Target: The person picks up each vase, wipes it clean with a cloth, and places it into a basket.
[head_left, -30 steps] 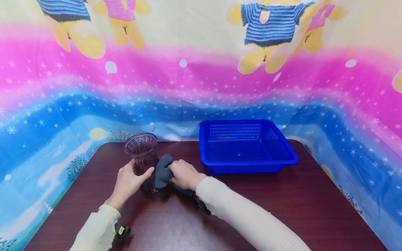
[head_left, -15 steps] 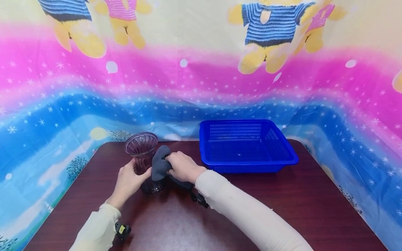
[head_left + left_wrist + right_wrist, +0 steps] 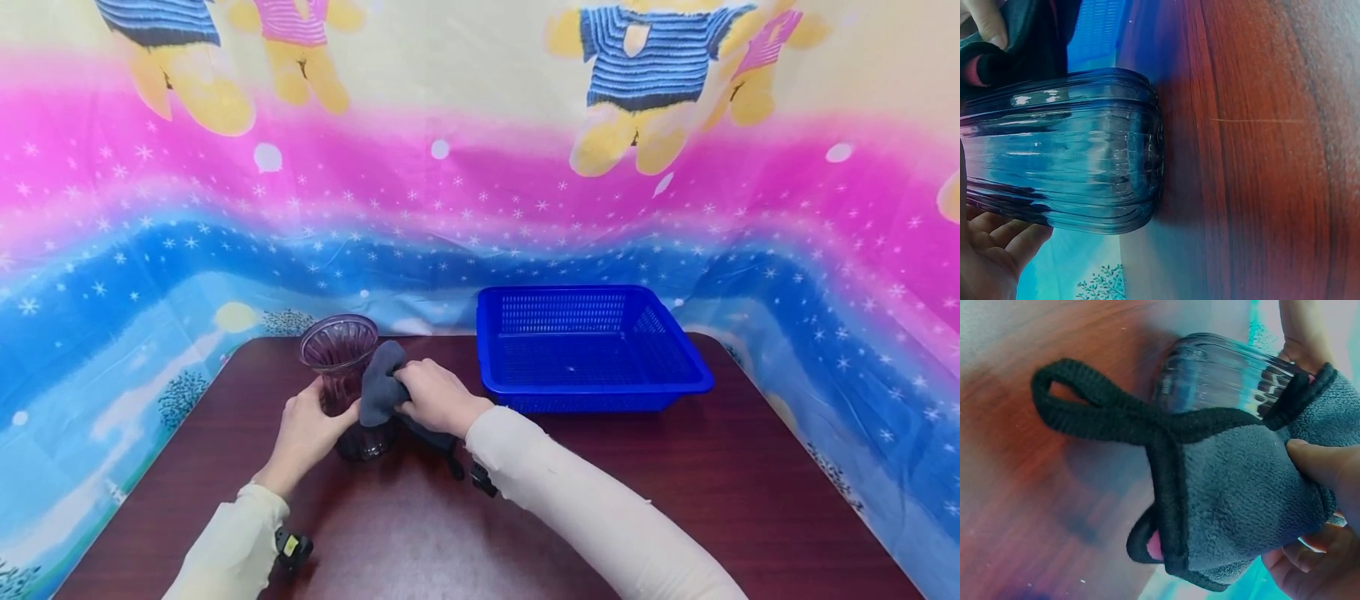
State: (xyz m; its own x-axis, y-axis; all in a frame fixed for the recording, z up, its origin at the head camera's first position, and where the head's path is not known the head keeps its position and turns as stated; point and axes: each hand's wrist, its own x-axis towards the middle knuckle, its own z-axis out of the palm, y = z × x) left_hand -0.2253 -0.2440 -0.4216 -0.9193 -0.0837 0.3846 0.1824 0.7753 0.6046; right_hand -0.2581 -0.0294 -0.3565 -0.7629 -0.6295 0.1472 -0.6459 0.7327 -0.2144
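A ribbed, purple-tinted glass vase (image 3: 365,442) with a flared rim stands upright on the table. My left hand (image 3: 307,429) grips it around the waist, thumb on the near side and fingers behind. In the left wrist view the base of the vase (image 3: 1097,156) sits at the tabletop. My right hand (image 3: 438,396) holds a bunched grey cleaning cloth (image 3: 382,387) against the vase's right side. Seen from the right wrist, the cloth (image 3: 1241,487) has black edging and a hanging loop, with the thumb pressing on it. The fingers beneath the cloth are partly hidden.
A blue perforated plastic basket (image 3: 592,389) stands at the back right of the dark red-brown wooden table (image 3: 465,533). A printed curtain (image 3: 450,200) hangs behind the table and along both sides. Each wrist carries a small black camera.
My right hand has moved the cloth slightly up and left along the vase's side, mostly in the first half second. My left hand and the vase stay nearly in place.
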